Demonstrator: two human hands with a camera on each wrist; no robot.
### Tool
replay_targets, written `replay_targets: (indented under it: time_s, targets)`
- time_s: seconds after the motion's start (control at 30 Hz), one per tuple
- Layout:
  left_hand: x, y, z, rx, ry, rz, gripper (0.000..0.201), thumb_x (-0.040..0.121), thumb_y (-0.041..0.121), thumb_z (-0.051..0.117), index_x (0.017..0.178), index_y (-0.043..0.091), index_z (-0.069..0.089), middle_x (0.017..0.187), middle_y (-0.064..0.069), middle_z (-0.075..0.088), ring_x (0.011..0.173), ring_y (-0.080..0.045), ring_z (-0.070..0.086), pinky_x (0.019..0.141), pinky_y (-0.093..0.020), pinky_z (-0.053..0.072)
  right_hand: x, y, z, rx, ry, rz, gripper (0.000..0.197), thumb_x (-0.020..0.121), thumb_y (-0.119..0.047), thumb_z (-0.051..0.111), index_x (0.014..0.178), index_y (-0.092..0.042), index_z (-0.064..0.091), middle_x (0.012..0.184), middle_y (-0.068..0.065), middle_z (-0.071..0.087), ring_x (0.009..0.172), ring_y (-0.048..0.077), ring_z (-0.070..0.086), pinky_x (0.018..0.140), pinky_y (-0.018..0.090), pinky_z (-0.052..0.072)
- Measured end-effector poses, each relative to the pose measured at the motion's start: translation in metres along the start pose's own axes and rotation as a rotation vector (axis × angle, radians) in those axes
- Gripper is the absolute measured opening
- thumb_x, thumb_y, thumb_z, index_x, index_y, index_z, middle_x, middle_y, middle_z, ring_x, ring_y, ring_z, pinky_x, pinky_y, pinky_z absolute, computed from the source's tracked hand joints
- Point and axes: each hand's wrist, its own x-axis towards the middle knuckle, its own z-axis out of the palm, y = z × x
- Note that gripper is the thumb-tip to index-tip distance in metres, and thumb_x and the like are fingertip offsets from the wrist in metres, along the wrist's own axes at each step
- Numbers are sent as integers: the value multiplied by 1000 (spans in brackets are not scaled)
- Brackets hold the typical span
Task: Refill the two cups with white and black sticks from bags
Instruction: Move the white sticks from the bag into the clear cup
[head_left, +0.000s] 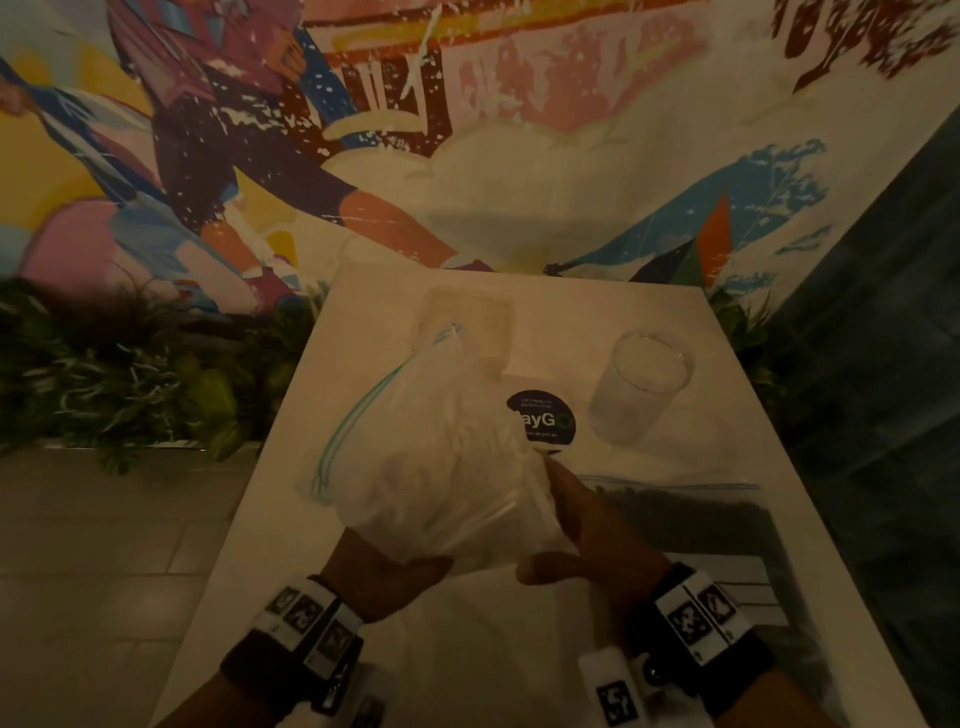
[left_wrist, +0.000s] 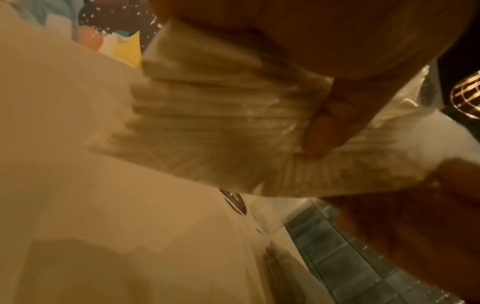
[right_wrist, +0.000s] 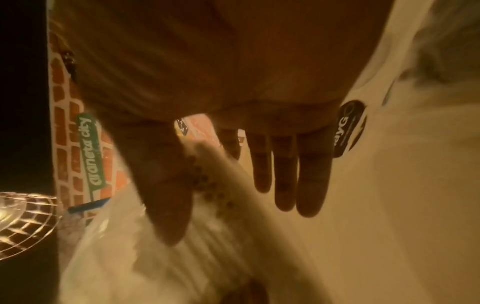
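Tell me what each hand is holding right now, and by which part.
The left hand grips the bag of white sticks by its near bottom end. The right hand lies against the same bag's right side with straight fingers, not gripping it.

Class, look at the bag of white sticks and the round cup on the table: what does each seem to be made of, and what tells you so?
Bag of white sticks: thin clear plastic film, glossy and crumpled; the sticks show through, and a green zip strip runs along its mouth. The left hand grips its base.
Round cup: clear and rigid, the table visible through it; glass or hard plastic, I cannot tell which.
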Motion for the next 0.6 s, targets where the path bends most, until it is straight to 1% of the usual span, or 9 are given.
replay_targets:
  time_s: [0.07,0.13,0.17,0.23,0.33,0.4,0.47,0.53,0.6]
  targets:
    - [3,4,3,-13,-23,22,110,25,63,80,116,42,22,117,18,32,121,-6,33,101,-15,22,3,2,4,-10,112,-74,60,71,1,77,115,-32,52,100,-24,68,95,-2,64,76,18,54]
    - [6,0,3,-146,-7,33,106,22,58,87,112,41,35,113,26,42,109,6,49,94,-9,33,7,6,12,54,244,-91,42,75,4,72,101,-28,62,88,-12,72,82,5,68,67,23,56]
    - [7,-4,4,-204,12,51,101,18,58,86,107,41,40,108,29,50,96,17,52,85,-3,39,7,11,14,77,297,-91,38,76,4,72,97,-27,64,85,-10,73,78,6,68,64,22,56]
    - [7,-13,5,-296,50,78,91,22,45,86,104,36,48,91,30,67,85,23,56,71,0,44,6,21,14,96,353,-64,35,76,4,71,95,-25,64,82,-9,73,75,3,68,61,17,53]
    - [5,-13,3,-246,-43,55,104,26,44,94,118,33,48,102,25,68,96,15,58,84,-18,52,6,31,18,82,354,-16,40,73,4,74,96,-27,62,92,-9,69,84,5,66,64,14,53]
    - [5,-11,4,-129,-143,59,91,35,30,96,112,43,50,102,25,67,98,15,57,92,-29,51,7,35,23,71,333,-19,39,71,-2,78,96,-27,61,94,-7,69,88,8,65,68,19,54]
    - [6,-9,7,-8,-156,75,86,33,37,95,104,53,49,104,28,62,103,13,55,100,-32,46,8,33,27,-14,339,-45,33,69,-12,82,90,-27,62,89,-5,70,82,7,65,68,20,54]
    - [8,-8,10,31,-118,104,89,29,45,93,102,63,45,111,29,53,110,1,53,104,-32,42,8,31,30,-105,371,-98,26,71,-16,81,85,-27,63,84,-1,70,77,8,64,67,23,55]
    - [8,-10,11,-71,-48,140,86,35,41,90,106,58,44,105,29,59,104,8,54,100,-25,44,8,33,33,-164,411,-132,20,76,-17,77,80,-30,62,77,-2,68,73,6,63,62,19,53]
